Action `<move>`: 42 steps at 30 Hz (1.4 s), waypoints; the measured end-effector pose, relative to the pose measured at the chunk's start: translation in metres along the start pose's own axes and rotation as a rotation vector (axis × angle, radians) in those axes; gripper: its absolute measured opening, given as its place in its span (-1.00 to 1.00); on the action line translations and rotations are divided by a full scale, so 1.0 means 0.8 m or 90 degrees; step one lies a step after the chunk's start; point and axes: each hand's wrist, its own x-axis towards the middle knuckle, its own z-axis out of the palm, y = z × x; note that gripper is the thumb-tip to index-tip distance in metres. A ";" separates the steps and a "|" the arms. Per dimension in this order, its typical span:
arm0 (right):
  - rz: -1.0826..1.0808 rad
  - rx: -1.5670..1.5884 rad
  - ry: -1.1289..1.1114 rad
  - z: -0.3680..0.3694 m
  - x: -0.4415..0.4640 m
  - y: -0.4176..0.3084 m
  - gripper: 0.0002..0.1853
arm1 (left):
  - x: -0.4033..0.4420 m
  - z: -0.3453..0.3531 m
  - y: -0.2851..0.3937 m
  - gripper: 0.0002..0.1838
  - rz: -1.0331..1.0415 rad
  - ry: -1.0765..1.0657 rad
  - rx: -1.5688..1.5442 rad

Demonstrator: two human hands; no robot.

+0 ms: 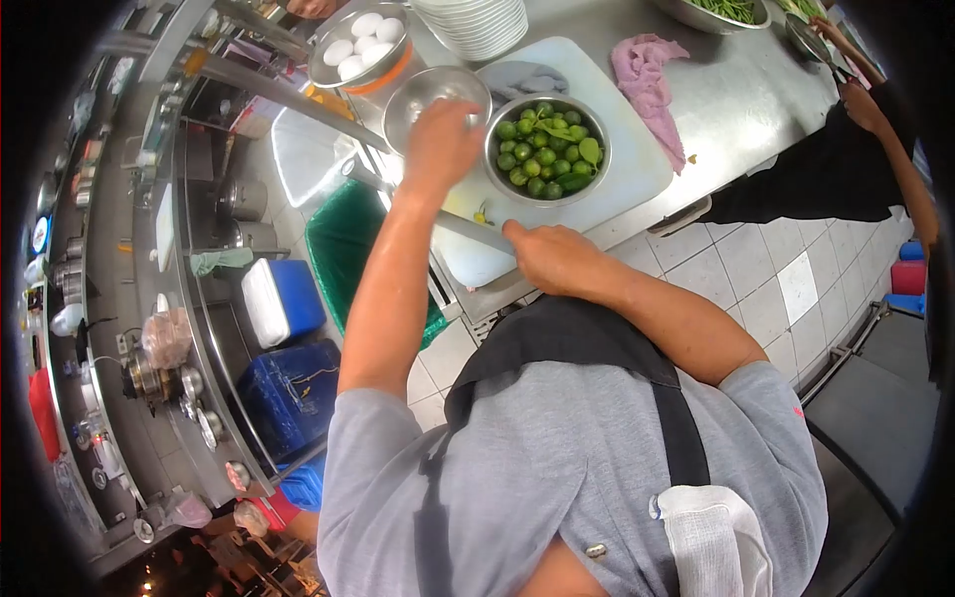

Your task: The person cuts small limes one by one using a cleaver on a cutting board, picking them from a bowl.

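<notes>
My left hand (446, 139) is over a metal bowl (410, 92), blurred, and I cannot make out its fingers. My right hand (550, 261) is closed at the near edge of a white cutting board (637, 164), around what looks like the handle of a knife. Its long grey blade (476, 231) points left across the board and passes behind my left forearm. Right of the metal bowl, a steel bowl (600, 177) holds many small green limes and a few leaves. A small yellow-green scrap (482, 215) lies by the blade.
Behind are a bowl of white eggs (364, 45), stacked white plates (476, 28), a grey cloth (522, 78) and a pink cloth (645, 75). A green-lined bin (343, 234) stands at left below the steel table. A co-worker's arms (875, 109) are at right, near a bowl of green vegetables (724, 10).
</notes>
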 end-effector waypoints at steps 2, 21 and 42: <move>-0.004 -0.008 -0.002 -0.001 -0.002 -0.003 -0.70 | 0.005 0.004 0.039 -0.66 0.034 -0.110 0.081; 0.061 0.015 0.026 -0.010 -0.009 0.007 -0.81 | -0.208 -0.057 0.039 -0.72 -0.268 0.143 -0.392; 0.066 -0.037 -0.037 -0.041 -0.063 -0.021 -0.79 | -0.249 0.026 0.016 -0.76 -0.280 0.149 -0.199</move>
